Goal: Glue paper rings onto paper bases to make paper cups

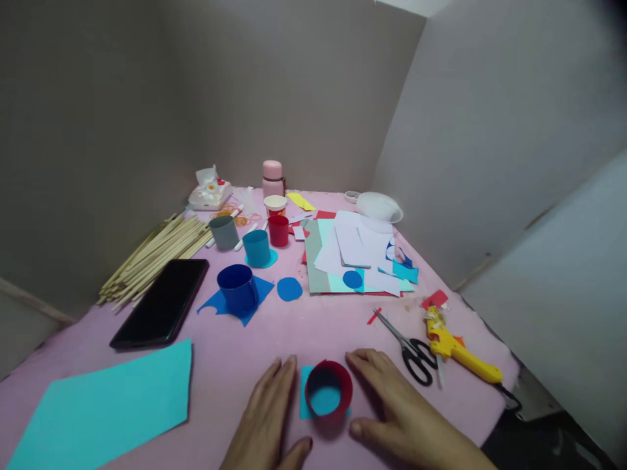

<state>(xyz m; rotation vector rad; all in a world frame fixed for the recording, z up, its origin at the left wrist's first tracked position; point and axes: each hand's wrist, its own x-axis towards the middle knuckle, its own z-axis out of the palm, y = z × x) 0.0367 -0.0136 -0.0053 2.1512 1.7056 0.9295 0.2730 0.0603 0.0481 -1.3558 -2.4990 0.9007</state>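
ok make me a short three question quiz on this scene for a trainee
1. True or false: the dark red, open-topped paper cylinder stands between the left hand and the right hand.

2. Which thing lies just beside the metal scissors with black handles?
A) the lidded pink bottle
B) the yellow plastic glue gun
C) the heap of thin wooden sticks

3. Fill in the colour: the cylinder stands on a flat piece of ____ paper.

Key: 1 true; 2 B; 3 light blue.
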